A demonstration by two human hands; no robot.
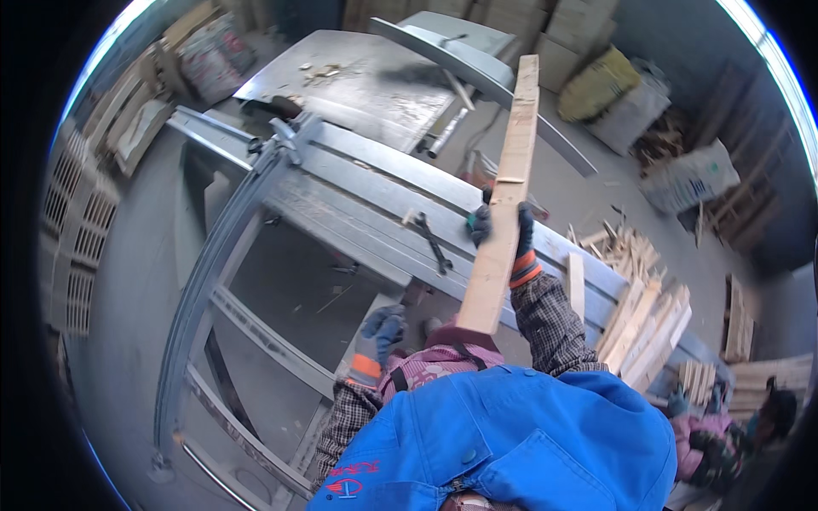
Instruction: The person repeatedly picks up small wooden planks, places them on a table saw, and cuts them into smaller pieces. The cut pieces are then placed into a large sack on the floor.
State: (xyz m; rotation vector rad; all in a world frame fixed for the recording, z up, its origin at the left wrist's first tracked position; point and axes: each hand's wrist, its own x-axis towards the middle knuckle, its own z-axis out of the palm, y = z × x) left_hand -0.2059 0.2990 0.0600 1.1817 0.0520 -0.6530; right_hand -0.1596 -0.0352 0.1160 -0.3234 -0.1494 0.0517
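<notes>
A long pale wooden board (503,243) is tilted in front of me, its near end by my chest and its far end reaching past the metal table. My right hand (503,226), in a dark glove with an orange cuff, is closed around its middle, thumb on one side and fingers on the other. A small wood sliver (510,180) lies across the board just beyond that grip. Lower left, my left hand (383,328) wears a matching glove. Its fingers are loosely curled, nothing shows in them, and it is apart from the board.
A dark wrench (435,244) rests on the slatted metal machine table (375,175). A curved metal rail (200,294) spans the left. Cut wood strips (645,328) are piled right, with sacks (690,177) behind. Another person (716,439) is at the lower right.
</notes>
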